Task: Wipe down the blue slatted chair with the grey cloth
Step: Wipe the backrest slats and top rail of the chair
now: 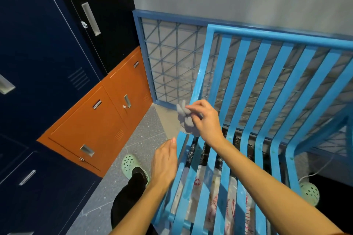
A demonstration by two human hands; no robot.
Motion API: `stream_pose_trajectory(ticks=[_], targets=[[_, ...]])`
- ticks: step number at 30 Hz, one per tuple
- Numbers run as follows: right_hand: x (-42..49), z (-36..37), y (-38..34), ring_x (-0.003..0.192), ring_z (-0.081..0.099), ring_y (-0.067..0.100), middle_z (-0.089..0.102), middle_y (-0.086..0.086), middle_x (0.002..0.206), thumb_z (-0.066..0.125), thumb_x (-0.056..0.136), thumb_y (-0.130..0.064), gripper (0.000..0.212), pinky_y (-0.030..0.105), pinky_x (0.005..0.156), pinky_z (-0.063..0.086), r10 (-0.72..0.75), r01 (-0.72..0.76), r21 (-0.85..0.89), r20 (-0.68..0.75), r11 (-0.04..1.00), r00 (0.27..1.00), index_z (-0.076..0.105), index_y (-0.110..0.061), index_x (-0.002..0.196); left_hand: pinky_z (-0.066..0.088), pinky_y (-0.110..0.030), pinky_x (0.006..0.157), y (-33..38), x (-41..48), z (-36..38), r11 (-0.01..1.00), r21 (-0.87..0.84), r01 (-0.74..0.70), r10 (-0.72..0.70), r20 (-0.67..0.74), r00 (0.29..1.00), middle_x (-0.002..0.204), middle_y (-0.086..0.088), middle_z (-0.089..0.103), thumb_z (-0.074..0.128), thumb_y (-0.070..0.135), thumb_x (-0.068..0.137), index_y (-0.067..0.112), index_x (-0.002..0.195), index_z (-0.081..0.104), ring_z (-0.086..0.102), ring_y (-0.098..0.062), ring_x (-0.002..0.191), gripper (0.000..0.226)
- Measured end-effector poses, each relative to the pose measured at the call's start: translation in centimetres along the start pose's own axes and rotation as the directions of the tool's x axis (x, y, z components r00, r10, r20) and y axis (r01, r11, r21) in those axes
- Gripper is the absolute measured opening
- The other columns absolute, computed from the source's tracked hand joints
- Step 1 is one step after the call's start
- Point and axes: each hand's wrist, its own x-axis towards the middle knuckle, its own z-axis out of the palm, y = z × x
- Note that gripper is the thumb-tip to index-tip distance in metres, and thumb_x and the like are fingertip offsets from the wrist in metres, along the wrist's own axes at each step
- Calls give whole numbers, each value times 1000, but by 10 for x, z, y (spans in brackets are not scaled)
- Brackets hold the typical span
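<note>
fingers [189,108] of right hand [207,122] pinching crumpled grey cloth [183,118] at blue slatted chair [286,35]. left hand [164,162] flat, empty. orange lockers [95,126] alongside

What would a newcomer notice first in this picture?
The bright blue slatted chair fills the right side, in front of a wire-mesh panel. At its left edge the right hand pinches a bunched grey cloth, with the left hand open below. Orange lockers stand at left.

Soft, even indoor light; sharp around the fingers [192,109]. Left of them the lockers [38,53] look dark and bow with heavy wide-angle distortion.
</note>
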Motion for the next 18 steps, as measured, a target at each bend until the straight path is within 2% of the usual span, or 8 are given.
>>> stream_pose_trajectory(ticks=[2, 4, 6, 8, 9, 11, 13, 18], targets=[[-13, 10, 3, 96, 52, 14, 55, 5, 105, 58, 85, 0, 29, 22, 82, 47, -177, 199, -151, 150, 968, 973, 71, -11, 108, 40, -25, 60, -2, 0, 1, 1000, -2, -20, 20, -14, 1000, 74, 5, 59, 18, 59, 95, 22, 83, 60, 53, -3, 66, 57], [-29, 14, 9, 101, 53, 22, 55, 8, 114, 60, 88, -6, 28, 33, 79, 51, -254, 324, -275, 261, 905, 931, 67, -12, 115, 42, -30, 61, -4, 0, 2, 1000, -2, -29, 29, -20, 999, 74, 5, 58, 18, 58, 95, 21, 84, 60, 53, -5, 66, 57], [-42, 13, 18, 121, 49, 27, 50, 10, 136, 57, 92, -8, 39, 40, 92, 50, -264, 374, -337, 330, 864, 906, 56, -10, 131, 41, -31, 62, -4, 1, 3, 1000, -3, -30, 30, -18, 999, 73, 5, 57, 18, 58, 95, 24, 80, 57, 52, -5, 65, 53], [-49, 10, 27, 144, 29, 24, 33, 5, 155, 53, 90, -2, 58, 39, 111, 39, -274, 429, -347, 415, 834, 868, 41, -11, 145, 40, -28, 66, -5, 2, 3, 999, 28, -24, 23, 25, 999, 81, 7, 60, 19, 58, 96, 29, 84, 57, 55, -3, 72, 49], [-49, 8, 32, 148, 21, 21, 27, 3, 159, 53, 86, 4, 67, 37, 116, 33, -281, 451, -341, 446, 825, 850, 37, -13, 148, 42, -26, 71, -5, 4, 4, 998, 49, -27, 25, 56, 998, 90, 6, 65, 19, 57, 97, 30, 93, 60, 58, -3, 79, 49], [-36, 4, 42, 148, 22, 20, 28, 1, 158, 55, 78, 15, 78, 38, 116, 33, -301, 492, -328, 488, 806, 819, 38, -14, 148, 44, -27, 85, -6, 12, 8, 994, 105, -39, 28, 97, 995, 119, 4, 66, 23, 51, 103, 29, 121, 61, 61, -11, 104, 48], [-11, -2, 49, 145, 30, 23, 35, 4, 155, 56, 74, 19, 79, 41, 113, 36, -317, 521, -334, 506, 786, 802, 44, -12, 145, 43, -32, 93, -2, 26, 13, 983, 174, -53, 32, 119, 992, 133, 4, 60, 23, 48, 105, 29, 136, 53, 57, -17, 119, 48], [62, -23, 67, 145, 28, 25, 36, 7, 154, 57, 80, 15, 69, 48, 116, 30, -279, 534, -465, 511, 706, 813, 45, -10, 143, 51, -44, 87, 12, 57, 30, 979, 194, -66, 40, 136, 990, 120, 0, 63, 3, 73, 88, 29, 135, 46, 60, -22, 104, 77]])
